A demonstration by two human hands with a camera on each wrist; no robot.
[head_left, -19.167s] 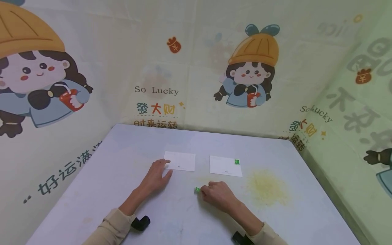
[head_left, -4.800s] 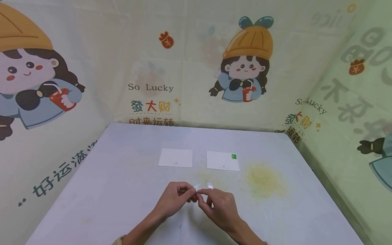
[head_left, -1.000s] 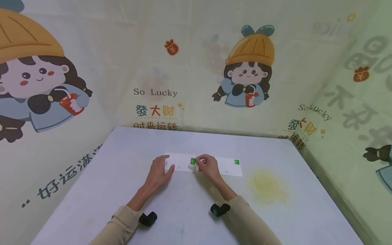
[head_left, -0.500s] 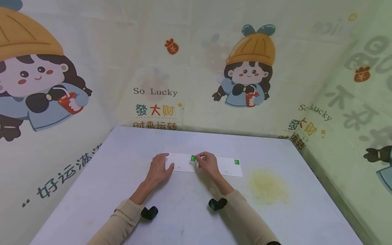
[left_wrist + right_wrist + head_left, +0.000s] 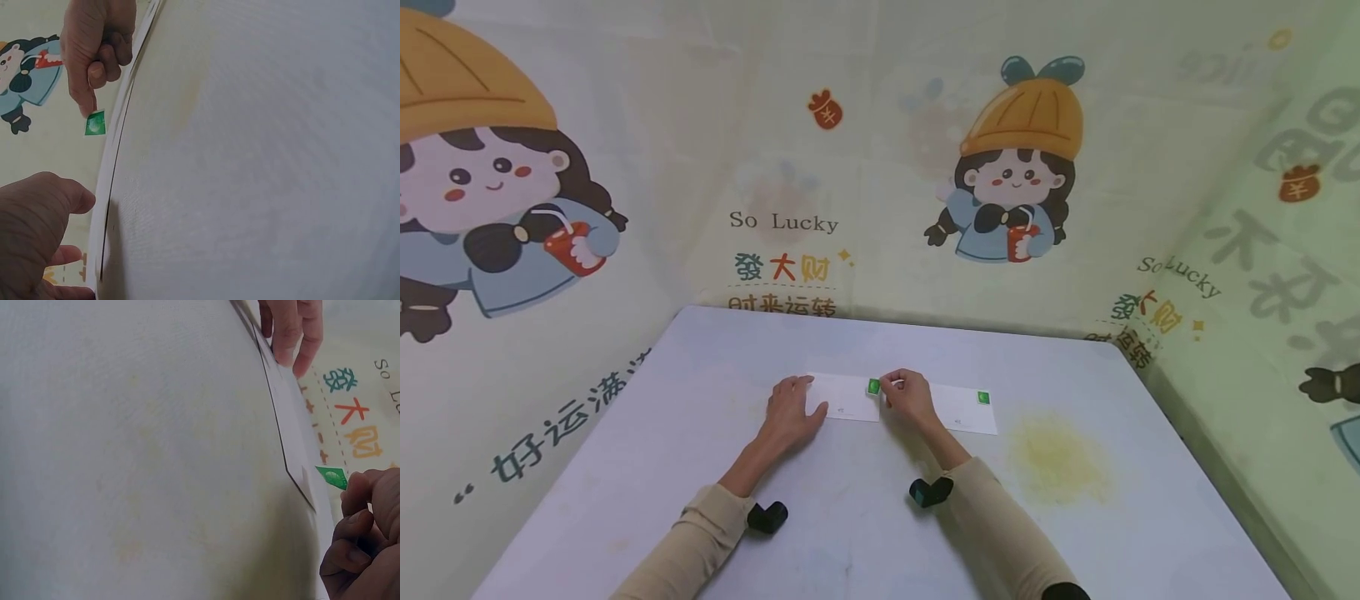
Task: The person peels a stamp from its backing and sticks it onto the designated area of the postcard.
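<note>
Two white, envelope-sized paper rectangles lie side by side on the table. On the left one (image 5: 848, 404), my left hand (image 5: 790, 412) rests at its left edge, with fingers spread and the thumb near the lower edge. My right hand (image 5: 912, 398) pinches a small green postage stamp (image 5: 873, 387) between thumb and forefinger at that paper's upper right corner. In the right wrist view, the stamp (image 5: 332, 477) appears raised off the paper (image 5: 289, 425). The right paper (image 5: 958, 408) has a similar green stamp (image 5: 983, 397) in its upper right corner; my right hand partly covers its left side.
The white table (image 5: 715, 350) has a yellowish stain (image 5: 1058, 458) right of the papers. Behind it hangs a cartoon-printed cloth (image 5: 880, 167). A black wrist device (image 5: 767, 518) sits at the left cuff, and another (image 5: 931, 492) at the right.
Earlier both hands worked together on something small near the front. Since then they have parted to the left paper. Over the last second, the right hand and stamp shifted slightly away from me.
</note>
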